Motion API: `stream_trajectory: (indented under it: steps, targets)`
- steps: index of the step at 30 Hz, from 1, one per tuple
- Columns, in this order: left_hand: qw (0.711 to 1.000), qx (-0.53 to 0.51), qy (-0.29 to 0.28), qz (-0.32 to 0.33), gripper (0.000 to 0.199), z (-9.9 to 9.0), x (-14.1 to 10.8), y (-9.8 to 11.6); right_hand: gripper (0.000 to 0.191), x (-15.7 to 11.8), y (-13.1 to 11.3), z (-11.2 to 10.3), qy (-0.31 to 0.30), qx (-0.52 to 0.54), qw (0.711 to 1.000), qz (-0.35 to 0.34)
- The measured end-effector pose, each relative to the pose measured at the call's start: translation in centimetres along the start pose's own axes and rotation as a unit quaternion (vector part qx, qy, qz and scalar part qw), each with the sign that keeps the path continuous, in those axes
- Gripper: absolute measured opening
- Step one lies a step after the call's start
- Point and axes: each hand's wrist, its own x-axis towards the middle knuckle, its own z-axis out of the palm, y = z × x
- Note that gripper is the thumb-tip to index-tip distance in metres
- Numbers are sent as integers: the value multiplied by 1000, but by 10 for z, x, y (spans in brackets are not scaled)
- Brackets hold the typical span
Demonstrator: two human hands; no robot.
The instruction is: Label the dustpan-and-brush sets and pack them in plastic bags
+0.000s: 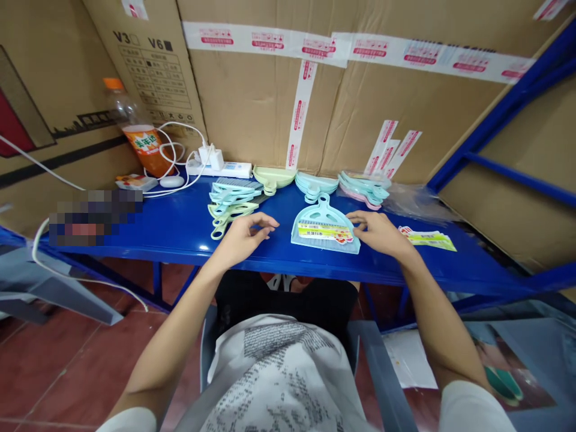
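Note:
A light blue mini dustpan [323,207] lies on the blue table in front of me, its handle pointing away. A small brush with grey bristles [310,243] rests in it, partly hidden under a yellow-green printed label card [321,231]. My right hand [380,231] is at the pan's right edge, fingertips close to the card's end, fingers loosely spread; whether they touch cannot be made out. My left hand [247,237] hovers left of the pan, thumb and fingers apart, holding nothing. Beside it lie stacked green brushes [229,213] and light blue brushes [234,193].
Behind stand a green dustpan stack [273,177], a blue dustpan stack [316,183] and packed blue and pink pieces [365,189]. More label cards [429,240] and clear plastic bags [416,201] lie right. A power strip [234,170] and orange drink bottle [146,147] stand back left.

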Motion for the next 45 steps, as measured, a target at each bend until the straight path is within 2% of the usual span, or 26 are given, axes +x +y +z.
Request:
stream_trajectory:
  steps: [3,5,12,15,18,23,27,32,33,36,40,45]
  targets:
    - [999,42,11,23,19,-1,1,-4,48,-11,-3,1,1,-11,1000,5]
    - [997,66,-1,47,17,-1,0,-2,50,-17,-7,4,0,-25,1000,10]
    - [959,149,-116,211,24,13,-9,15,49,-15,-32,11,-26,-28,999,6]
    - [945,175,-161,223,28,20,-10,13,49,-21,-41,13,-19,-39,999,13]
    - [933,211,-182,228,31,25,-9,8,43,-34,-48,14,-19,-49,999,5]
    - [900,288,-218,242,40,24,-12,9,43,-41,-55,16,-31,-60,997,-22]
    - [884,353,-214,221,43,19,-16,15,45,-13,-62,17,-47,-88,995,-26]
    - [874,399,-210,180,44,15,-22,23,45,58,-81,25,70,-158,984,-38]
    - [872,405,-211,177,46,15,-24,25,50,72,-85,28,74,-164,983,-46]
    - [868,418,-210,165,51,15,-29,31,57,102,-88,36,37,-166,983,-63]
    - [870,412,-223,152,55,13,-32,33,46,114,-69,36,23,-160,982,-101]
    - [893,345,-241,162,70,9,-27,24,46,120,-43,31,32,-146,981,-121]
